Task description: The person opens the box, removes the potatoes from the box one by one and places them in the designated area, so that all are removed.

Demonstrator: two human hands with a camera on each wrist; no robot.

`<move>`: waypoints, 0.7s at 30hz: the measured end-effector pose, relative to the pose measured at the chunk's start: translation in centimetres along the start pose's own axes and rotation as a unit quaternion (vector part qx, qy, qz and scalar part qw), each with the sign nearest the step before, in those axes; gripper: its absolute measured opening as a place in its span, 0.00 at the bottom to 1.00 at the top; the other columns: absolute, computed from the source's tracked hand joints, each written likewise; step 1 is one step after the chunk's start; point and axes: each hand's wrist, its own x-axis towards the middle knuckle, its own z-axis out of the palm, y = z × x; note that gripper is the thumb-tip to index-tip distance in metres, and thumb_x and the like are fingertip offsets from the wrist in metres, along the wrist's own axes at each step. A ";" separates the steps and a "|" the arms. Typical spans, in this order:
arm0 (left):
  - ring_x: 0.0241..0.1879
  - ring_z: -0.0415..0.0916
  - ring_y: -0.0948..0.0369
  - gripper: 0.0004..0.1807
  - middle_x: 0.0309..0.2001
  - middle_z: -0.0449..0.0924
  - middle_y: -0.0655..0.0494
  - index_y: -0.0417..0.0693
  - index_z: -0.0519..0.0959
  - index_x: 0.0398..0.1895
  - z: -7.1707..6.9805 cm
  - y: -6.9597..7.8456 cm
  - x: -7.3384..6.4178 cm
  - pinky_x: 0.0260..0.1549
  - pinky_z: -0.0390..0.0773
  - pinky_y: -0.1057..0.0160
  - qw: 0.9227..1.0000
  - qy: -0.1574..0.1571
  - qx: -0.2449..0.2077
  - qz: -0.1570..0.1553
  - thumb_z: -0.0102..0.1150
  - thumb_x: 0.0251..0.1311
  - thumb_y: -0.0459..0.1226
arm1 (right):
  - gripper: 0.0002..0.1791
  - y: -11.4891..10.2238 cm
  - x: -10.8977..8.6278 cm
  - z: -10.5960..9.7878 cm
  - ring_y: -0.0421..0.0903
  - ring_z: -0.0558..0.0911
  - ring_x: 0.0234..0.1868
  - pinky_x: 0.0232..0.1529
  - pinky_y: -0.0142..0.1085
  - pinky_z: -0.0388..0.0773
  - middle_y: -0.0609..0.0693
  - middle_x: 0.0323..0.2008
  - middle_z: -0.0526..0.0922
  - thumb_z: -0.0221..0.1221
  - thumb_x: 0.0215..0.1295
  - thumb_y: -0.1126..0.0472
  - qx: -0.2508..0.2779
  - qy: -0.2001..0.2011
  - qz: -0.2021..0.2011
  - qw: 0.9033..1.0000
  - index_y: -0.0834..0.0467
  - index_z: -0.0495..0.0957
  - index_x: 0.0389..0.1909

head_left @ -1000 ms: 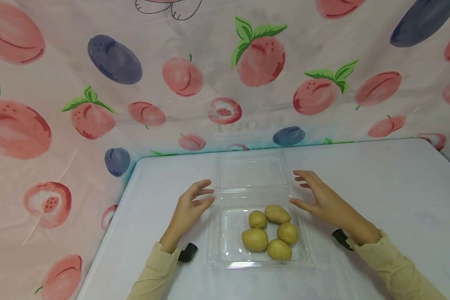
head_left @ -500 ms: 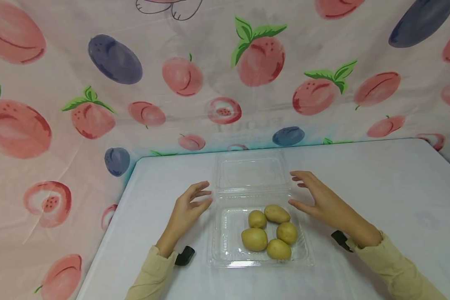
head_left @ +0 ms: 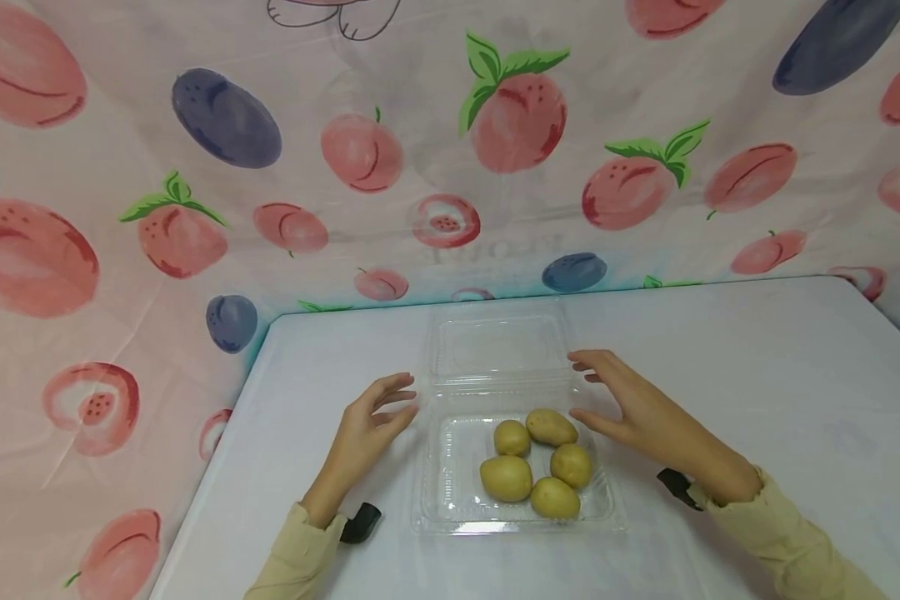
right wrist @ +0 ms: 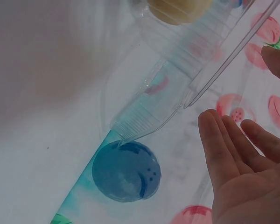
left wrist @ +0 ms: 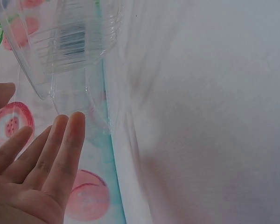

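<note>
A clear plastic clamshell container (head_left: 457, 467) lies on the white table, its lid (head_left: 498, 346) folded back flat toward the wall. Several yellow-skinned potatoes (head_left: 506, 478) sit in the base, mostly toward its right side. My left hand (head_left: 367, 433) hovers left of the hinge, fingers relaxed and holding nothing. On the other side, my right hand (head_left: 633, 408) reaches over the container's right edge near the hinge, thumb and fingers spread apart. Both wrist views show the container (left wrist: 79, 42) just beyond the fingertips; in the right one a potato (right wrist: 179, 9) shows through the plastic.
Behind the table (head_left: 757, 358) hangs a pale cloth (head_left: 405, 67) printed with peaches and dark plums. The lid's far edge lies close to that cloth. A black wrist device (head_left: 362, 523) sits by the left cuff, another (head_left: 678, 487) by the right cuff.
Both hands have drifted slightly down toward the person; the right has also shifted left, over the container's edge. The container and potatoes stay in place on the table.
</note>
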 end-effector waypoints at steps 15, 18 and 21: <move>0.57 0.79 0.57 0.27 0.61 0.78 0.49 0.43 0.71 0.66 -0.3 0.4 -1.8 0.52 0.82 0.58 0.999 -0.027 0.020 -0.029 0.63 0.66 0.42 | 0.35 -0.8 -0.2 0.5 0.54 0.81 0.55 0.54 0.48 0.81 0.55 0.61 0.74 0.68 0.63 0.61 0.005 -0.037 0.007 0.999 0.58 0.64 0.68; 0.57 0.79 0.56 0.27 0.61 0.78 0.50 0.43 0.71 0.66 -0.3 0.5 -2.1 0.52 0.82 0.58 0.999 -0.033 0.022 -0.034 0.63 0.66 0.43 | 0.34 -0.8 -0.3 0.6 0.53 0.82 0.54 0.53 0.48 0.81 0.54 0.61 0.74 0.68 0.63 0.62 0.003 -0.037 -0.004 0.999 0.58 0.64 0.68; 0.57 0.79 0.56 0.28 0.61 0.78 0.49 0.43 0.70 0.66 -0.2 0.5 -2.4 0.53 0.82 0.59 0.998 -0.039 0.020 -0.037 0.63 0.66 0.44 | 0.34 -0.8 -0.4 0.8 0.52 0.82 0.54 0.53 0.47 0.82 0.52 0.61 0.74 0.68 0.62 0.62 0.001 -0.039 -0.011 0.999 0.58 0.65 0.67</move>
